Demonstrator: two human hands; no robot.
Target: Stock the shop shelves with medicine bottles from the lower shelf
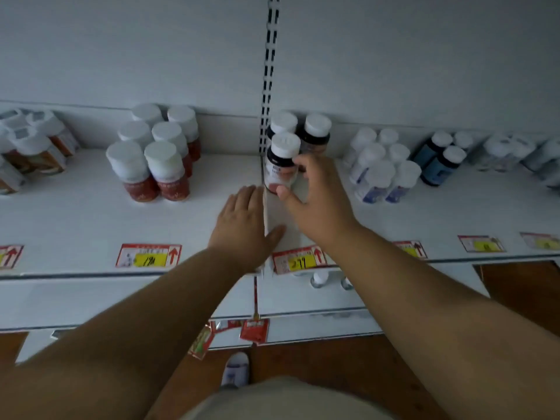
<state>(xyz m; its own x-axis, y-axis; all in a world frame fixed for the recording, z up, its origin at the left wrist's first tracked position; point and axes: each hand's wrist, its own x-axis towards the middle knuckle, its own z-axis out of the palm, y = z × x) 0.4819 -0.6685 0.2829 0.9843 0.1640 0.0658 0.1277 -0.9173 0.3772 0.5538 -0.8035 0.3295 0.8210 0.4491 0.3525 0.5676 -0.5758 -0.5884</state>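
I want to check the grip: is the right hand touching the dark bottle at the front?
Touching. The head view shows the right hand with its thumb and fingers curled around the dark bottle.

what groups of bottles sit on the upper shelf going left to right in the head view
orange-label bottles → red-label bottles → dark bottles, the front one in the right hand's grip → white bottles with blue labels → blue bottles → pale bottles
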